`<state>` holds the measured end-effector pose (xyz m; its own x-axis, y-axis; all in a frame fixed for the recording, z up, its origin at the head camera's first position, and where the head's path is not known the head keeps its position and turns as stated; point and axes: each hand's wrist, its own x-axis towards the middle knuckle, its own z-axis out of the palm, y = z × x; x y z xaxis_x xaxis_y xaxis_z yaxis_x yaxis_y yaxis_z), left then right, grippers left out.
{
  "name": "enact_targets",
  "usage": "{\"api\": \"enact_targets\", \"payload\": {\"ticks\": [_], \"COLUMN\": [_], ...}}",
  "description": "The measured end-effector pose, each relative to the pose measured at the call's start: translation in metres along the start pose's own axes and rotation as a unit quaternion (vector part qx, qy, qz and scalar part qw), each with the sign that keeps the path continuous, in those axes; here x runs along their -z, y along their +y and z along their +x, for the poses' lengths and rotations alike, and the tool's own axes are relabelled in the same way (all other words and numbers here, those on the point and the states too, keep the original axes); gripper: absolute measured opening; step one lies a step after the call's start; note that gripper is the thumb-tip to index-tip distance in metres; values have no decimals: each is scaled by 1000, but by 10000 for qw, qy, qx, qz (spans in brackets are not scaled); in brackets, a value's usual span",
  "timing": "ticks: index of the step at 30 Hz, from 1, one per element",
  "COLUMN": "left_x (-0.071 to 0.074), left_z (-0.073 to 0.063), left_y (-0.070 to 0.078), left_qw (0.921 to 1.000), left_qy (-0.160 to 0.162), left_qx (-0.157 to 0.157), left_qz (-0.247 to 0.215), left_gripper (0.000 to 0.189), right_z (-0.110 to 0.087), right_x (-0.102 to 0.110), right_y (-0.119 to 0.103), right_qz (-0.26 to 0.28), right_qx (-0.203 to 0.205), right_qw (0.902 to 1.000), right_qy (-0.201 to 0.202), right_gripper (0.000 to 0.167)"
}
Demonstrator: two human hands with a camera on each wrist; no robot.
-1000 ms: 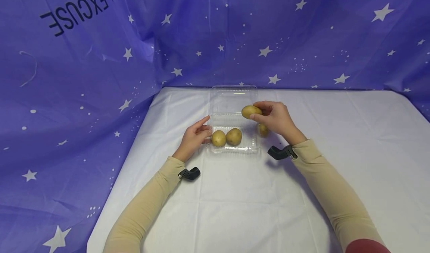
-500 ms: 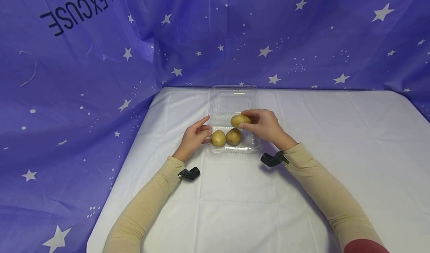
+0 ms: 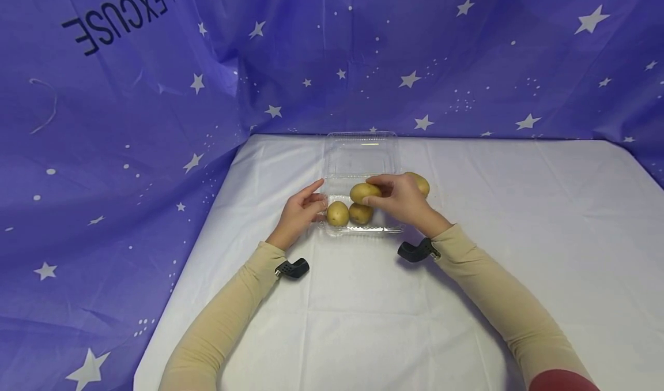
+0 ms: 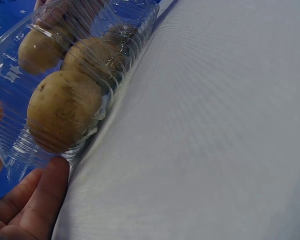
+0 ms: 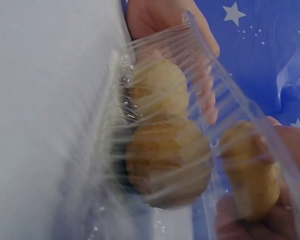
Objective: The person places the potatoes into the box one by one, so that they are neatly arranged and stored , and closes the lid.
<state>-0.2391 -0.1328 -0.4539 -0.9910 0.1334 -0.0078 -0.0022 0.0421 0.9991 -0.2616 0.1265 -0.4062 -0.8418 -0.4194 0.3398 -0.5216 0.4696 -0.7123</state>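
Note:
A clear plastic clamshell box [image 3: 390, 228] stands on the table, its lid [image 3: 358, 159] laid back towards the far edge. Inside its base sit two potatoes, a left one [image 3: 338, 213] and a right one [image 3: 360, 214], side by side. My right hand [image 3: 407, 199] pinches another potato [image 3: 364, 194] between thumb and fingers, above the base; it partly covers the right potato in the head view. My left hand [image 3: 299, 214] rests its loosely spread fingers against the box's left side. In the left wrist view, a fingertip [image 4: 57, 167] lies right at the wall near the lower corner.
One more potato [image 3: 418, 183] shows behind my right hand, just right of the box and partly hidden. White cloth [image 3: 353, 310] covers the table. A purple star-patterned curtain [image 3: 436, 56] hangs along the back and left.
My right hand has carried the potato left and nearer to me, from the box's right side to over its base. The left hand and the box stay put.

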Motion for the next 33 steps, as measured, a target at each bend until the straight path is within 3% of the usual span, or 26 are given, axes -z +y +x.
{"api": "enact_targets", "payload": {"ticks": [6,20,33], "left_x": [0,-1,-1], "left_z": [1,-1,-1], "left_y": [-2,2,2], "left_qw": [10000,10000,10000], "left_qy": [23,-15,23], "left_qx": [-27,-37,12], "left_qz": [34,-23,53], "left_gripper": [61,60,60], "right_z": [-1,-1,0], "right_x": [-3,-5,-4], "right_y": [-2,0,0], "right_qz": [48,-247,-185], "right_qx": [-191,-79,-35], "right_qw": [9997,9996,9994], "right_qy": [-126,-128,-283], "right_gripper": [42,43,48]}}
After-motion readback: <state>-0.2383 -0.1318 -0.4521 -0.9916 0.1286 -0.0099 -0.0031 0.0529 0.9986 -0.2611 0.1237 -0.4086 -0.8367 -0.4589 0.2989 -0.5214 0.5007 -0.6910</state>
